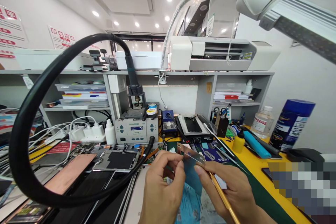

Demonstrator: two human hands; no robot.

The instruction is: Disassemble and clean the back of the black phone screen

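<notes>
My left hand (165, 185) is closed, thumb and index fingertip pinched together at the left edge of a thin, shiny plate (193, 173). Whatever lies between those fingertips is too small to make out. My right hand (231, 185) is wrapped around a slim tool with a gold-coloured handle (223, 196). Its thumb and index finger meet at the plate's upper right corner, hiding the tool's tip. The plate is tilted, bluish and see-through-looking, with a metallic upper strip with small holes. Beneath the hands lies a stained light-blue sheet (187, 204).
A thick black hose (19, 129) loops across the left from the soldering station (136, 131). Phone parts, including a pink back panel (70, 173), crowd the left. A yellow bottle (238, 142) and blue spray can (291, 126) stand right. A lamp (296, 14) hangs overhead.
</notes>
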